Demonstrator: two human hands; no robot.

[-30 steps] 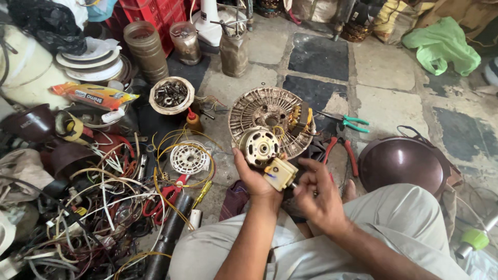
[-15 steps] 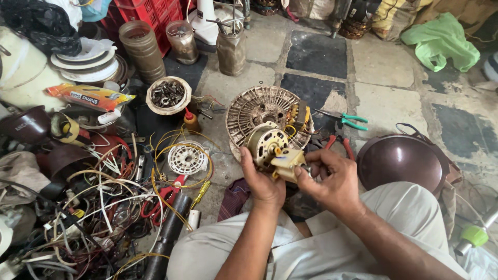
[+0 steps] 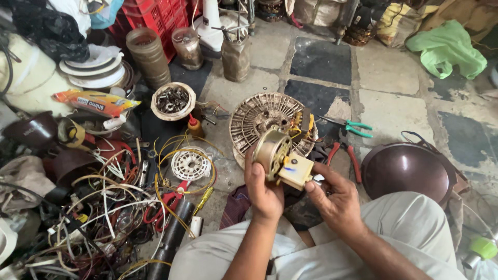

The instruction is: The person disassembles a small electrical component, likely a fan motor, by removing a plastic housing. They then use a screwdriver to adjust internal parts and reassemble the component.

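Note:
I hold a small fan motor (image 3: 272,151) with a brass-coloured round housing and a cream plastic box (image 3: 296,170) on its side, above my lap. My left hand (image 3: 263,191) grips the motor housing from below. My right hand (image 3: 332,197) holds the cream box end, fingers curled under it. Behind the motor a round slotted beige fan housing (image 3: 254,118) lies on the stone floor, with yellow wires on its right side.
Green-handled pliers (image 3: 353,127) and red-handled pliers (image 3: 342,153) lie right of the housing. A dark brown dome cover (image 3: 407,168) sits by my right knee. A tangle of wires (image 3: 98,207), a white round grille (image 3: 189,163), a bowl of small parts (image 3: 173,100) and jars lie left.
The motor has been lifted and turned in my hands, and my right hand has moved onto the cream box. The view has shifted slightly.

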